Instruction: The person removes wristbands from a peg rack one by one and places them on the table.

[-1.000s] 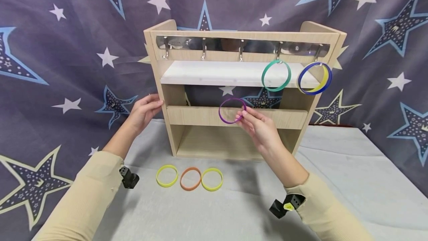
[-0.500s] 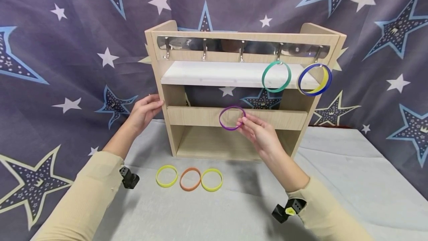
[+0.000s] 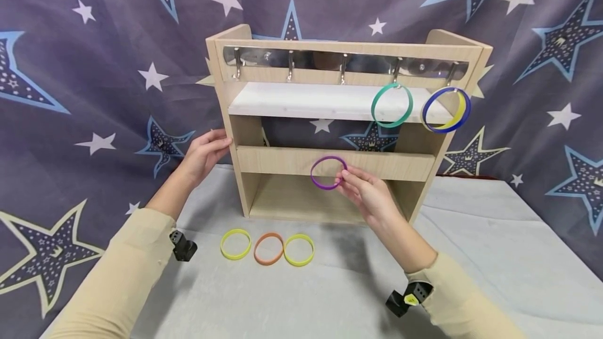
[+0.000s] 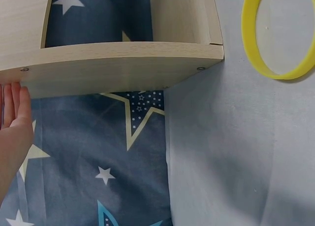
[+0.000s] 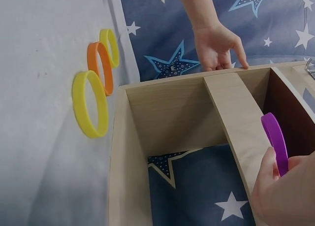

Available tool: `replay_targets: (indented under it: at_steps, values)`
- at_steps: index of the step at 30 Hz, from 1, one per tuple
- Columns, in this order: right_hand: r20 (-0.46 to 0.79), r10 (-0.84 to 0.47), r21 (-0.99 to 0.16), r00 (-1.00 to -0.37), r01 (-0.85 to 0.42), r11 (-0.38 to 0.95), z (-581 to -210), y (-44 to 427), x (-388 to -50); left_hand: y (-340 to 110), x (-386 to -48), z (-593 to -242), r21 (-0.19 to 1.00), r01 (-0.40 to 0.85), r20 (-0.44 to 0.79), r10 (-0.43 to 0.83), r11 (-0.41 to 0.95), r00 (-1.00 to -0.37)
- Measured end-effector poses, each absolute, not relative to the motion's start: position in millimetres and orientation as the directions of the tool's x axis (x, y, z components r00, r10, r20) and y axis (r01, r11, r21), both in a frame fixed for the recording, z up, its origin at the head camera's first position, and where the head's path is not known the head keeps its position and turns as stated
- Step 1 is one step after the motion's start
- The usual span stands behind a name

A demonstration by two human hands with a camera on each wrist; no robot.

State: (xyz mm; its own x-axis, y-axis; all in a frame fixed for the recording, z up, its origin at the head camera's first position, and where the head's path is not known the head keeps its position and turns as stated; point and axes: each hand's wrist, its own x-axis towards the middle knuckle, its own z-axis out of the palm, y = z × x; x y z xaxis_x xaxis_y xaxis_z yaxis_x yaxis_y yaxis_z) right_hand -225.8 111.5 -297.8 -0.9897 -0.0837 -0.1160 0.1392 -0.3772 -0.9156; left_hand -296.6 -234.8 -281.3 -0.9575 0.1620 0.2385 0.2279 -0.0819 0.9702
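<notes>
My right hand pinches a purple wristband by its right edge, in front of the middle board of a small wooden shelf. In the right wrist view the purple wristband stands upright between thumb and fingers. My left hand rests its fingertips against the shelf's left side, fingers nearly straight. In the left wrist view the left hand touches that side panel. A green wristband hangs from the fourth hook, and a blue wristband with a yellow wristband from the rightmost hook.
On the grey cloth before the shelf lie a yellow wristband, an orange wristband and another yellow wristband in a row. A metal hook rail crosses the shelf's top. A star-patterned curtain hangs behind.
My right hand has lowered slightly, carrying the purple wristband down from in front of the middle board's top edge to nearer its lower edge. The left hand stays against the shelf's side.
</notes>
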Motion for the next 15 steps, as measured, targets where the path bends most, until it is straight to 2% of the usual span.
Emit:
replay_targets:
  at_steps: [7, 15]
  values:
    - [-0.119, -0.081, -0.918, -0.99, 0.141, -0.37, -302.7, 114.8, -225.9, -234.3, -296.5, -278.5, 0.966, 0.239, 0.253, 0.157, -0.104, -0.955]
    - [-0.163, -0.087, -0.911, -0.983, 0.183, -0.369, -314.0, 119.1, -222.4, -233.8, -293.2, -277.7, 0.975, 0.215, 0.221, 0.156, -0.059, -0.963]
